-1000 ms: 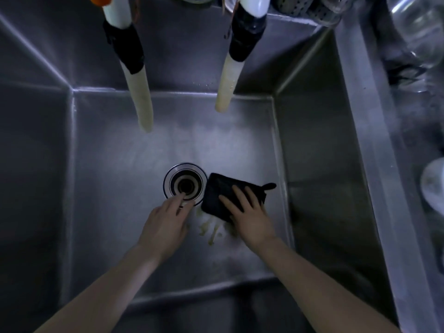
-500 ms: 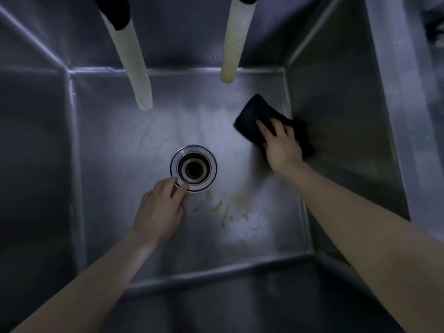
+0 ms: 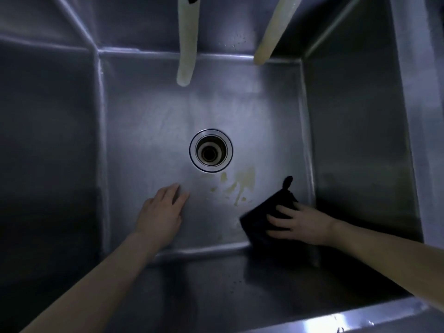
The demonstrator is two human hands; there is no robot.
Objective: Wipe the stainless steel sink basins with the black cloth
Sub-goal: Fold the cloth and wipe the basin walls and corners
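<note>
I look down into a deep stainless steel sink basin [image 3: 149,121] with a round drain [image 3: 211,150] in the middle of its floor. My right hand [image 3: 300,221] presses flat on the black cloth [image 3: 259,222] at the near right corner of the floor. The cloth's small loop sticks up toward the drain side. My left hand [image 3: 161,212] rests flat on the floor, fingers spread, just left of and below the drain. Yellowish stains [image 3: 240,186] lie between the drain and the cloth.
Two pale hoses [image 3: 187,44] [image 3: 271,32] hang from above over the back of the basin. Steep steel walls close in on all sides, with the right wall [image 3: 360,152] next to the cloth. The bright front rim [image 3: 348,318] runs along the bottom.
My right hand has swept the cloth from the far right corner of the floor down to the near right corner. My left hand has slid slightly away from the drain edge.
</note>
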